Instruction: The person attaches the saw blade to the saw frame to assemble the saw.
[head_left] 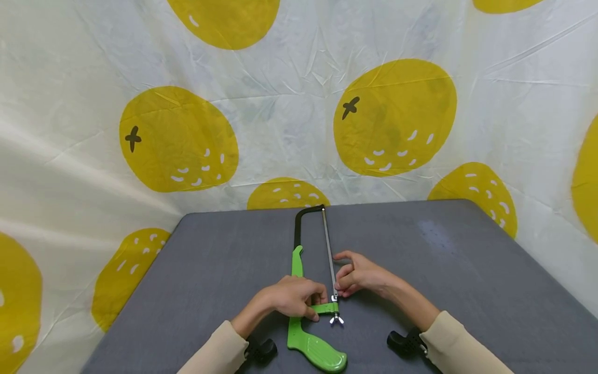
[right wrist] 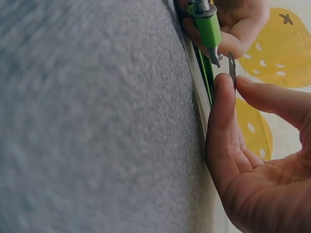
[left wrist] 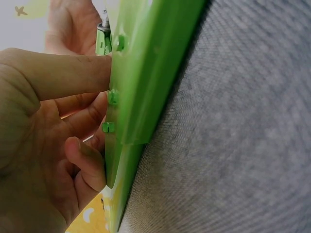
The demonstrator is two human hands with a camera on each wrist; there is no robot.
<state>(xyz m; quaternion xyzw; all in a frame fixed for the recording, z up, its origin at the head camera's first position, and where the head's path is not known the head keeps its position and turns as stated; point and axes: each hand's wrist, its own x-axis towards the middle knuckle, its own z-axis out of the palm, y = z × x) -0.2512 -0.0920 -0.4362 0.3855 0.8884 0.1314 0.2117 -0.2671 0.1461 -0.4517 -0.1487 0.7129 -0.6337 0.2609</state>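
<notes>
A hacksaw with a green frame (head_left: 297,262), a black front bow (head_left: 297,228) and a green handle (head_left: 322,352) lies on the table, its front pointing away from me. My left hand (head_left: 296,296) holds the frame near the green crosspiece (head_left: 323,308), which carries a wing nut (head_left: 336,319). Thumb and fingers of my right hand (head_left: 362,274) pinch the thin saw blade (head_left: 328,239) near its close end. In the right wrist view, the blade's end (right wrist: 232,65) stands a small gap apart from the metal holder (right wrist: 214,57) sticking out of the green crosspiece.
Dark grey cloth covers the table (head_left: 224,249). Behind and beside it hangs a pale curtain (head_left: 289,130) with large yellow fruit prints. Black wrist devices (head_left: 404,343) sit at both beige sleeves (head_left: 462,345).
</notes>
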